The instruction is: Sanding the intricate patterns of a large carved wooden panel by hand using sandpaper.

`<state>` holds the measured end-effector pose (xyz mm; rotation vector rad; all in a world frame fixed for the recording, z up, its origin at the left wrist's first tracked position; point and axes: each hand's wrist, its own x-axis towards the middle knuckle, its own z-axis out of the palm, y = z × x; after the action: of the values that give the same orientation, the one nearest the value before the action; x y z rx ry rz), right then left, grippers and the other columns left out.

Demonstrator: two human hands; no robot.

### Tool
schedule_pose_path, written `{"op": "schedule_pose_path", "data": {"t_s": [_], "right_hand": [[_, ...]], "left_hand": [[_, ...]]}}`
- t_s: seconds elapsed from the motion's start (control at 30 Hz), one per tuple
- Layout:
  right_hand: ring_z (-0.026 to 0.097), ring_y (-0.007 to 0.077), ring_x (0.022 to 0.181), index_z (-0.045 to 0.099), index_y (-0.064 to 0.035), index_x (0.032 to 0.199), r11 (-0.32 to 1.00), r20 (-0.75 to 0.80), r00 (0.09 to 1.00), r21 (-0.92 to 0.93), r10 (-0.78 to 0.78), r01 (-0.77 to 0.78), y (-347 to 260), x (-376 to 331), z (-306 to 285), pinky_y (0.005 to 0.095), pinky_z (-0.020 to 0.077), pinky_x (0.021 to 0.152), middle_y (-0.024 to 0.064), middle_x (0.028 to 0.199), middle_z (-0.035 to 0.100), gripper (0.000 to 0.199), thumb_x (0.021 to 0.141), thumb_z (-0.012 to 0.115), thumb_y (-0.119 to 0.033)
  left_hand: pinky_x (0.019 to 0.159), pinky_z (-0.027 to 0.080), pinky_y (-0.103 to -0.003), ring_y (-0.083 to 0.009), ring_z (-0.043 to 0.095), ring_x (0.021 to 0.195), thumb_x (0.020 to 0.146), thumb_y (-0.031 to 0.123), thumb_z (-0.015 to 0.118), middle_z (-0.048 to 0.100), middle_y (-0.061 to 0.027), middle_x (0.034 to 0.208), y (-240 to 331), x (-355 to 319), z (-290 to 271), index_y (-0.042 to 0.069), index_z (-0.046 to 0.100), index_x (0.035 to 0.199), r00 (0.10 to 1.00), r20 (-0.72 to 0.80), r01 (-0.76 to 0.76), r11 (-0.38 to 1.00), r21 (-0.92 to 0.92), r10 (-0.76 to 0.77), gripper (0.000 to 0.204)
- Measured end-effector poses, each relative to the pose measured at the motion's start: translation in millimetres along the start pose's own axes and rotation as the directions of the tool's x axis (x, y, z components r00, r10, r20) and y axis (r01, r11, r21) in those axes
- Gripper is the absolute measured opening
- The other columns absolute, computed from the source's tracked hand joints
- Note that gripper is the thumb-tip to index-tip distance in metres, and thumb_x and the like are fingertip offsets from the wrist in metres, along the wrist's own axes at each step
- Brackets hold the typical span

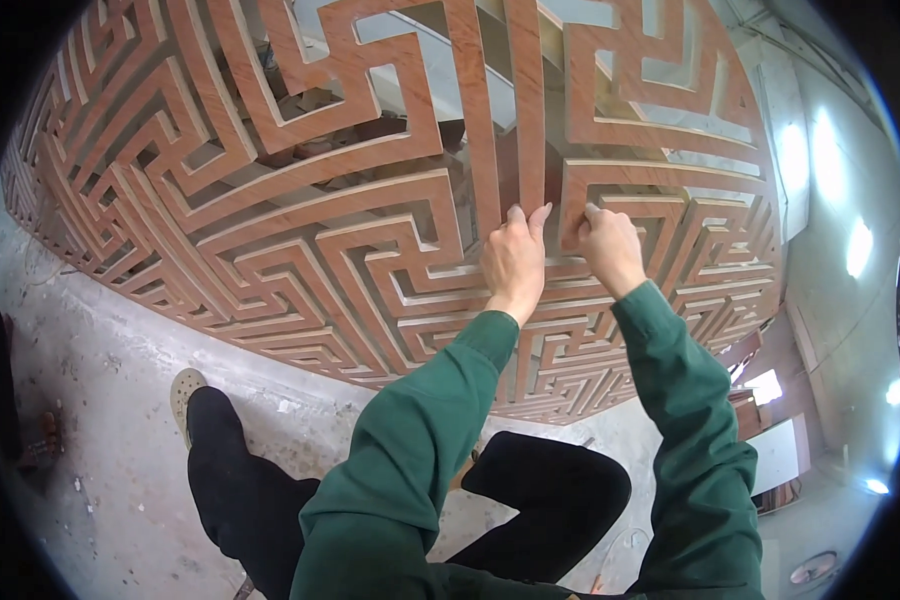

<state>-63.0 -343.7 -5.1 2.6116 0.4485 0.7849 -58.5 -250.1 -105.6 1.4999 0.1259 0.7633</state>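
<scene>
A large upright lattice panel [476,110] with a maze-like cut-out pattern stretches across the view in front of me. Its face is reddish-brown and its cut edges are pale. My left hand [515,258] is closed around the lower part of a long narrow strip near the middle, thumb pointing up. Just right of it, my right hand [612,245] is closed with curled fingers against the corner of a neighbouring bar. Whatever lies inside the right fingers, if anything, is hidden.
Through the cut-outs, dark scraps [305,103] show behind the panel. Below is a stained concrete floor [120,400], with my legs and a pale clog [184,392] close to the panel's foot. A round fan [813,568] stands at lower right.
</scene>
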Motion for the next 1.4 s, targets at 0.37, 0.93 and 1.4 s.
{"op": "schedule_pose_path", "data": {"t_s": [0.37,0.93,1.4], "right_hand": [[0.059,0.0405,0.077,0.059,-0.0009,0.102,0.959,0.156,0.986,0.265,0.063,-0.104,8.3,-38.6,-61.4,0.0460,0.0470,0.070,0.0231,0.081,0.062,0.025,0.081,0.048,-0.006],[0.057,0.0435,0.071,0.061,-0.0010,0.084,0.984,-0.017,1.000,0.178,-0.006,0.008,2.1,-1.3,-11.1,0.0497,0.0454,0.065,0.0259,0.071,0.058,0.015,0.080,0.048,-0.008],[0.060,0.0410,0.069,0.062,-0.0013,0.076,0.985,0.120,0.993,0.172,0.006,-0.027,-3.7,-16.0,-22.4,0.0470,0.0491,0.068,0.0247,0.069,0.060,0.014,0.076,0.048,-0.005]], "left_hand": [[0.054,0.048,-0.049,-0.0408,0.061,0.065,0.091,0.042,0.047,0.062,-0.0205,0.065,-1.6,-2.0,-2.1,0.002,0.056,0.084,0.999,0.026,0.044,0.999,0.024,-0.045,0.042],[0.052,0.046,-0.050,-0.0421,0.060,0.064,0.091,0.043,0.047,0.060,-0.0213,0.064,-5.4,2.3,-3.3,0.003,0.056,0.082,0.998,0.070,0.016,0.999,-0.047,-0.013,0.042],[0.053,0.046,-0.051,-0.0433,0.059,0.063,0.091,0.041,0.048,0.059,-0.0233,0.061,-5.2,1.2,-10.2,0.002,0.055,0.077,0.999,0.045,0.007,1.000,0.017,-0.007,0.042]]}}
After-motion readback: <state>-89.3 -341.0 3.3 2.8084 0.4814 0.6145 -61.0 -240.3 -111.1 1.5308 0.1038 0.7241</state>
